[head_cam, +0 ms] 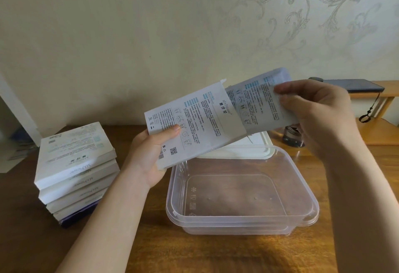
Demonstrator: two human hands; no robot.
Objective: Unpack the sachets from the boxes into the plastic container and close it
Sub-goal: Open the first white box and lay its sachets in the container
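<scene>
1. Nearest to me, on the wooden table (194, 255), stands the plastic container (237, 222). It is open and I see no sachet inside, so I judge the task is only at its beginning.
2. At the left, a little farther, a stack of boxes (75, 165) waits. They look closed, so most of the unpacking is left to do.
3. Above the far-left corner of the container, the left hand (151, 154) holds one open box (194, 126) by its left end. The thumb lies on the printed face and the other fingers are curled under it.
4. To the right of it, the right hand (319, 117) pinches the sachets (259, 104) at their right end, fingertips closed narrowly on them. The bundle is partly out of the mouth of the box, in the air over the far rim, not in the container. How many sachets it has, I cannot tell.
5. Behind the container the white lid (248, 152) lies flat on the table, so the closing is not yet done.
6. Farthest, at the right, a dark phone (354, 85) rests on a wooden shelf (380, 130), with a small dark jar (291, 136) in front of it.
</scene>
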